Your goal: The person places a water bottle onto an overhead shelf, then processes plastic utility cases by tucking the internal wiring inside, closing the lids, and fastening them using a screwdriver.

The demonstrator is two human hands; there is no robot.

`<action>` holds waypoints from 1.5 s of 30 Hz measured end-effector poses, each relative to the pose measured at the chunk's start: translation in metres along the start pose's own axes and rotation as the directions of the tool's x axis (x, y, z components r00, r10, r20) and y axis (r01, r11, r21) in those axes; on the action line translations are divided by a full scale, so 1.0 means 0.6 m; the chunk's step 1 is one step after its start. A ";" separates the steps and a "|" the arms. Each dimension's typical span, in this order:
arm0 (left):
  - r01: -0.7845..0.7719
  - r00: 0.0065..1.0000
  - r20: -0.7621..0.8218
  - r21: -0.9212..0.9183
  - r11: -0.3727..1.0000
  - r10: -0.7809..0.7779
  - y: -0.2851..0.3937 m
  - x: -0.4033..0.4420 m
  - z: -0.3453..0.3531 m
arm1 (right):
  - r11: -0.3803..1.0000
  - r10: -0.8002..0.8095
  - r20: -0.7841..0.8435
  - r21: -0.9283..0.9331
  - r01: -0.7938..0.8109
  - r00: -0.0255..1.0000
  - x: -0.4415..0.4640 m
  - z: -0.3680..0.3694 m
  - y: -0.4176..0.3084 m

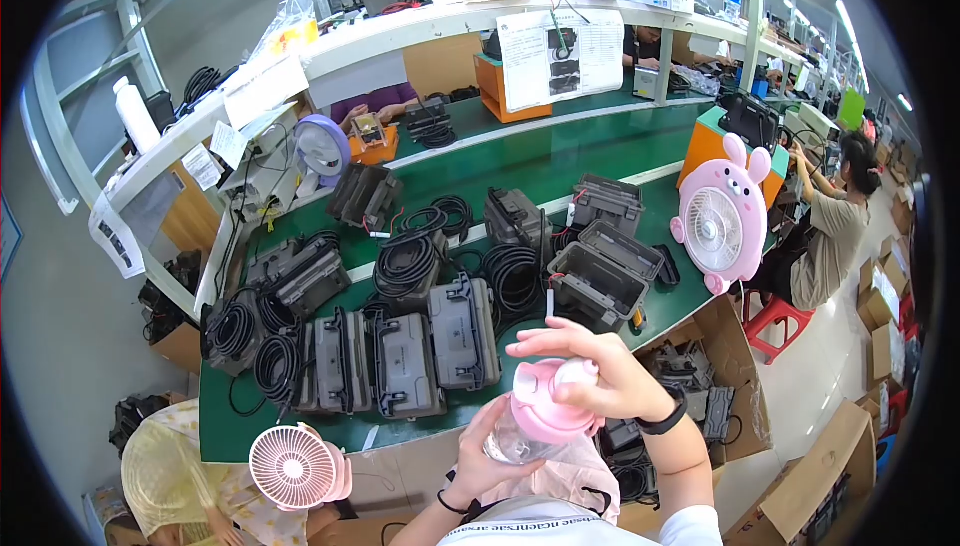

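Observation:
A clear water bottle with a pink lid (548,408) is at the front of the bench, close to my body. My left hand (490,451) is closed around its transparent body from the left and below. Over the lid is my right hand (612,374), its thumb side against the lid's raised part and its fingers curved across the top. What lies under those fingers is partly hidden. Just beyond the bottle are closed grey plastic cases (462,334) and an open grey case (600,281) on the green bench (420,434).
Coiled black cables (515,276) lie among the cases. A pink rabbit-shaped fan (718,216) stands at the bench's right, a small pink fan (293,468) at the front left. A cardboard box of parts (735,376) is below right. A seated co-worker (835,226) works farther right.

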State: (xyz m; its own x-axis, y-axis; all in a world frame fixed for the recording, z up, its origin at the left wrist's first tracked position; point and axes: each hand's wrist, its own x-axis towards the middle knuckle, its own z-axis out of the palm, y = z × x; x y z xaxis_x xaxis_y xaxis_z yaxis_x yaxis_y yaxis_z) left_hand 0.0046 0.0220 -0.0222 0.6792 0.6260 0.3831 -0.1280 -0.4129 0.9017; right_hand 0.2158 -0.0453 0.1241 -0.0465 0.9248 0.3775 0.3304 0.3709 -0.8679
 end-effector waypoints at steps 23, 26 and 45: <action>-0.231 0.960 0.172 0.046 0.972 0.220 -0.025 -0.008 -0.005 | 0.925 -0.337 0.255 -0.090 0.369 0.906 -0.015 -0.007 -0.039; -0.330 0.940 0.110 0.075 0.941 0.322 -0.025 -0.002 0.008 | 0.907 -0.321 0.154 -0.232 0.350 0.934 -0.036 -0.003 -0.046; -0.566 0.567 -0.600 0.213 0.796 0.564 0.179 0.537 -0.176 | 0.976 0.071 -0.495 -0.146 -0.164 0.866 -0.057 0.127 0.388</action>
State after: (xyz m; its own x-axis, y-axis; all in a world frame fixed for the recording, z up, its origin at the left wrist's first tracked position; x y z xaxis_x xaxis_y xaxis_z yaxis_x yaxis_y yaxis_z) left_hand 0.1333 0.2495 0.2193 -0.1201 0.5188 0.8464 -0.3325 -0.8244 0.4581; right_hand 0.2222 0.0156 -0.1154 0.4497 0.7857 0.4249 0.4676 0.1982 -0.8614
